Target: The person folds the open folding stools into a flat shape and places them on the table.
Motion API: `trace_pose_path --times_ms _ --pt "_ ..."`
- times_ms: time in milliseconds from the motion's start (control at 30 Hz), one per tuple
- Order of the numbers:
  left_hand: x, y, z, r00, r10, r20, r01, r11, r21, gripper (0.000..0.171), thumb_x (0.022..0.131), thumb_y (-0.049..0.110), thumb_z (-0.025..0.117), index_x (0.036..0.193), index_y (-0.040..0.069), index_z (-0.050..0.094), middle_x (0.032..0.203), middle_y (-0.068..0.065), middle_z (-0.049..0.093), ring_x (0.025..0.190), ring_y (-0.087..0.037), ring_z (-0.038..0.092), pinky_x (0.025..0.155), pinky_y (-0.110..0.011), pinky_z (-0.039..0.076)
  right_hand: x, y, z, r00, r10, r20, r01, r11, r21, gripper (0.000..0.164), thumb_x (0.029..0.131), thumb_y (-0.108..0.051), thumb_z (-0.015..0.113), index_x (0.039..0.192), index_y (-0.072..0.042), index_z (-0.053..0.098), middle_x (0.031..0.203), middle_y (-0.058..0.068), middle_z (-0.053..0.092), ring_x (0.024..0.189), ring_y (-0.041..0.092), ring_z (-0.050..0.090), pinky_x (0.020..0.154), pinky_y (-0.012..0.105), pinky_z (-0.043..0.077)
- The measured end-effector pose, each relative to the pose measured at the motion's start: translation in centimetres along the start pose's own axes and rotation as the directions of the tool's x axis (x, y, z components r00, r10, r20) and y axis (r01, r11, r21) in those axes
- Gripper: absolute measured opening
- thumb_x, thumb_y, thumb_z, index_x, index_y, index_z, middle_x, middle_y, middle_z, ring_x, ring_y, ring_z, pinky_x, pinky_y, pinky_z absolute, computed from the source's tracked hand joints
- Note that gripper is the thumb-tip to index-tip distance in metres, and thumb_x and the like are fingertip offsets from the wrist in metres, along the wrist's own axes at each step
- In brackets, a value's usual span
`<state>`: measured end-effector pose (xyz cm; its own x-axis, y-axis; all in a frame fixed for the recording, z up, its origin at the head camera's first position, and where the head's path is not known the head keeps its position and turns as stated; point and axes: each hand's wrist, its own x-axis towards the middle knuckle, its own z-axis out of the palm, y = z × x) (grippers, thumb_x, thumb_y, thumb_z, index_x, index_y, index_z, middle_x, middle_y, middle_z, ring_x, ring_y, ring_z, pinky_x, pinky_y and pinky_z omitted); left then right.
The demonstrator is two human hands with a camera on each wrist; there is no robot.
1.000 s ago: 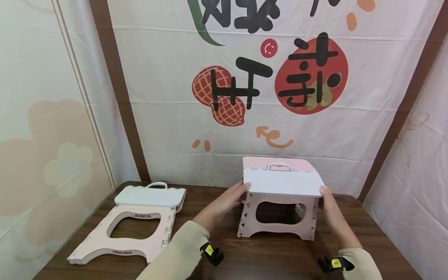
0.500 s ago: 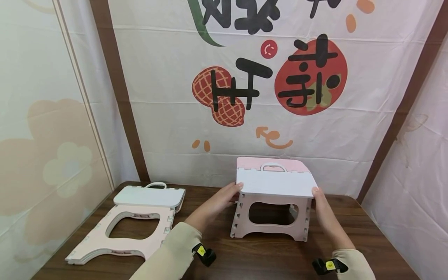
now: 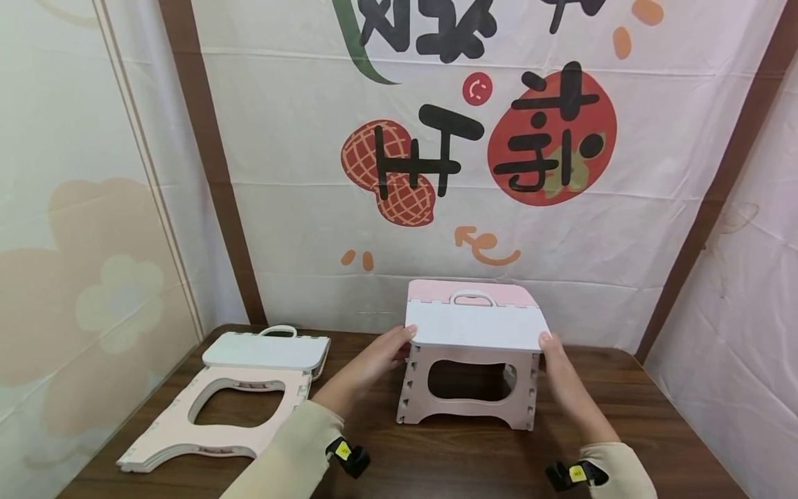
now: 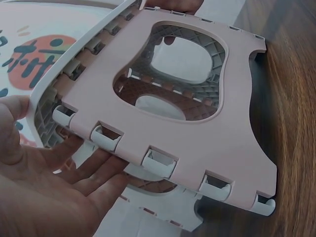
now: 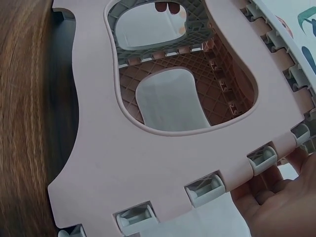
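An unfolded folding stool [image 3: 476, 326] with a white and pink top and pink legs stands on the brown table, right of centre in the head view. At its left end, my left hand [image 3: 376, 357] grips the seat edge, thumb on top and fingers underneath. My right hand [image 3: 564, 374] holds the opposite end the same way. In the left wrist view, the fingers of the left hand [image 4: 64, 177] reach under the top beside the hinged leg panel [image 4: 98, 98]. The right wrist view shows the right hand [image 5: 284, 197] curled behind the other corner, its fingertips partly hidden.
A second folding stool [image 3: 249, 416], folded flat with a white handle [image 3: 278, 329], lies on the left of the table [image 3: 424, 464]. Behind the table hangs a printed white curtain [image 3: 299, 208], close to the upright stool's back. More fabric hangs at both sides.
Both hands have shifted the upright stool leftward along the table, keeping their hold on its two ends. The folded stool stays in its place.
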<state>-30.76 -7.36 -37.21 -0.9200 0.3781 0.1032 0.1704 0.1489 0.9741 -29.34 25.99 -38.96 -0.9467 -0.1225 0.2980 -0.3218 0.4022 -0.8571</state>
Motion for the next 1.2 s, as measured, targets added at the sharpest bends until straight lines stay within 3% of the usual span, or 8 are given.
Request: trace_pose_path --times_ms 400,867,1200 --pt "-0.9 -0.1 -1.0 0.997 0.010 -0.071 -0.009 1.000 0.012 0.069 0.106 0.048 0.039 0.149 -0.005 0.036 0.140 -0.022 0.050 0.131 -0.036 0.046 0.112 -0.056 0.031 0.5 -0.4 1.6 0.999 -0.047 0.007 0.047 0.999 0.024 0.067 0.110 -0.046 0.017 0.155 0.002 0.012 0.156 0.027 0.017 0.140 0.037 0.018 0.111 0.062 0.017" --pt "-1.6 -0.7 -2.1 0.993 -0.007 -0.117 0.008 1.000 0.008 0.070 0.105 0.050 0.039 0.150 -0.004 0.036 0.146 -0.023 0.045 0.134 -0.038 0.044 0.112 -0.058 0.029 0.9 -0.5 3.0 0.998 -0.054 0.023 0.054 0.998 0.016 0.067 0.109 -0.049 0.018 0.157 -0.002 0.010 0.157 0.025 0.015 0.142 0.037 0.018 0.110 0.066 0.020" --pt "-2.2 -0.8 -2.5 0.989 -0.001 -0.145 0.003 1.000 0.012 0.069 0.106 0.049 0.039 0.147 -0.006 0.039 0.140 -0.022 0.050 0.130 -0.037 0.048 0.111 -0.056 0.032 1.0 -0.6 3.8 0.999 -0.035 0.012 0.035 0.999 0.025 0.069 0.109 -0.050 0.020 0.157 -0.001 0.011 0.160 0.024 0.014 0.145 0.035 0.013 0.114 0.062 0.011"
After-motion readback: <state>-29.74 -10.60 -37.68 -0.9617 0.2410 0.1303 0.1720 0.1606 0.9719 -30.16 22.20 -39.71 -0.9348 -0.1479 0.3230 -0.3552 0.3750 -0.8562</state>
